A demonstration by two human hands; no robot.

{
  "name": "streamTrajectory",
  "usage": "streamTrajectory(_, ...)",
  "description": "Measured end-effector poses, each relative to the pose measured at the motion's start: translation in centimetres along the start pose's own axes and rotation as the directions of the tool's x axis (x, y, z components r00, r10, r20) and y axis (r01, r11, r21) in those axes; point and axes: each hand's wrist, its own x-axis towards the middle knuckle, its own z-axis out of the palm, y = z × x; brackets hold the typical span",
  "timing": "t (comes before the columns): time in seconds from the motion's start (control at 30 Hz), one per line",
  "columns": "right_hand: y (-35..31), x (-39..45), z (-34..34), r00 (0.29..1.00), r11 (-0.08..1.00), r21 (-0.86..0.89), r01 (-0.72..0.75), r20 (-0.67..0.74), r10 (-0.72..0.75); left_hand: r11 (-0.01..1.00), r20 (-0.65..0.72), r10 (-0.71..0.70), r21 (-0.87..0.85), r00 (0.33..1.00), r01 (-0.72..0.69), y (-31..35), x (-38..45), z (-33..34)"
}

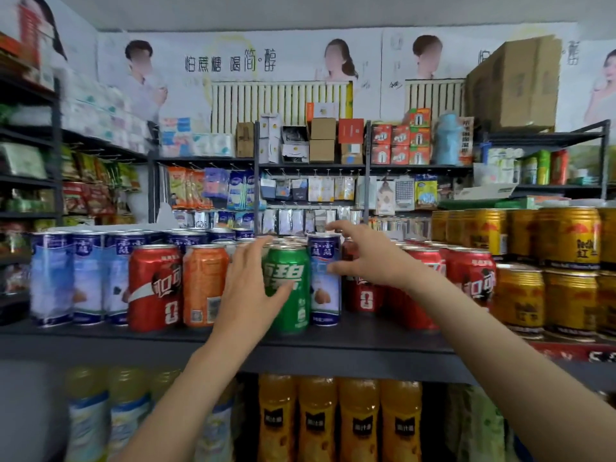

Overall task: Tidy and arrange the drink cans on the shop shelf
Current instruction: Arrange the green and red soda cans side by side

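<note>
A green can [293,295] stands at the front of the dark shelf [350,331]. My left hand [248,288] grips it from the left, with the thumb across its front and the fingers up along its side. Just to its right stands a tall blue-and-white can [325,295]. My right hand [363,258] is spread at that can's top; the thumb touches its front and the fingers reach over its rim. To the left are an orange can [203,285], a red cola can [155,288] and a row of tall blue-and-white cans [83,278].
More red cola cans [470,271] fill the shelf to the right, then gold cans [566,238] stacked two high. Juice bottles [340,418] stand on the shelf below. Racks of hanging packets and boxes lie behind.
</note>
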Motion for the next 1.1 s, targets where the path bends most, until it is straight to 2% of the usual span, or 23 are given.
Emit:
streamTrajectory(0.1,-0.7,1.1,2.6,0.996,0.999,0.018,-0.045,-0.072,0.046,0.998,0.139,0.025,-0.059,0.99,-0.017,-1.5,0.6,-1.1)
streamTrajectory(0.2,-1.0,1.5,4.1,0.97,0.994,0.037,-0.1,-0.221,0.105,0.996,0.178,0.075,-0.053,0.981,-0.067,-2.3,1.0,-1.5)
streamTrajectory(0.27,-1.0,1.3,3.6,0.952,0.987,0.035,-0.159,-0.259,0.163,0.996,0.191,0.083,-0.022,0.978,-0.081,-2.3,1.1,-1.5)
streamTrajectory(0.43,-1.2,-0.2,0.6,0.93,0.917,-0.234,-0.322,-0.259,0.26,0.985,0.114,0.142,0.081,0.983,-0.152,-2.2,1.2,-1.1)
streamTrajectory(0.53,-1.2,-0.9,0.5,0.909,0.858,-0.326,-0.397,-0.271,0.318,0.986,0.112,0.145,0.061,0.983,-0.153,-1.9,1.2,-0.1)
streamTrajectory(0.63,-1.2,-0.8,0.1,0.905,0.711,-0.56,-0.426,-0.253,0.342,0.991,0.142,0.135,0.001,0.981,-0.136,-1.2,1.2,0.7)
streamTrajectory(0.7,-1.4,-0.1,-0.7,0.909,0.65,-0.637,-0.414,-0.245,0.338,0.99,0.137,0.143,-0.015,0.98,-0.142,-1.0,1.4,1.2)
streamTrajectory(0.73,-1.5,0.4,-1.2,0.918,0.679,-0.619,-0.394,-0.234,0.319,0.989,0.129,0.145,-0.028,0.981,-0.142,-1.0,1.5,1.3)
streamTrajectory(0.77,-1.7,0.9,-1.7,0.935,0.757,-0.55,-0.354,-0.209,0.285,0.989,0.123,0.144,-0.045,0.982,-0.139,-1.0,1.7,1.4)
streamTrajectory(0.83,-2.2,1.8,-2.3,0.976,0.93,-0.296,-0.216,-0.082,0.201,0.989,0.132,0.139,-0.066,0.981,-0.131,-0.8,1.8,1.6)
streamTrajectory(0.87,-2.6,2.2,-2.3,0.988,0.976,-0.154,-0.151,0.02,0.156,0.989,0.142,0.136,-0.071,0.98,-0.127,-0.8,1.9,1.8)
streamTrajectory(0.9,-3.0,2.4,-2.1,0.984,0.992,-0.038,-0.12,0.128,0.124,0.989,0.154,0.139,-0.079,0.978,-0.128,-0.7,1.9,1.9)
streamTrajectory(0.93,-3.2,2.5,-1.8,0.97,0.995,-0.001,-0.103,0.22,0.101,0.988,0.17,0.142,-0.084,0.975,-0.13,-0.7,1.9,2.0)
streamTrajectory(0.97,-3.1,2.8,-1.5,0.956,0.996,-0.036,-0.081,0.279,0.088,0.988,0.19,0.144,-0.079,0.971,-0.132,-0.8,1.9,2.1)
streamTrajectory(1.03,-2.7,3.4,-1.3,0.94,0.992,-0.114,-0.045,0.331,0.08,0.99,0.235,0.143,-0.051,0.961,-0.135,-1.2,2.2,2.0)
streamTrajectory(1.1,-2.5,4.1,-1.9,0.949,0.996,-0.026,-0.086,0.301,0.089,0.992,0.24,0.128,-0.04,0.962,-0.122,-1.7,2.8,1.5)
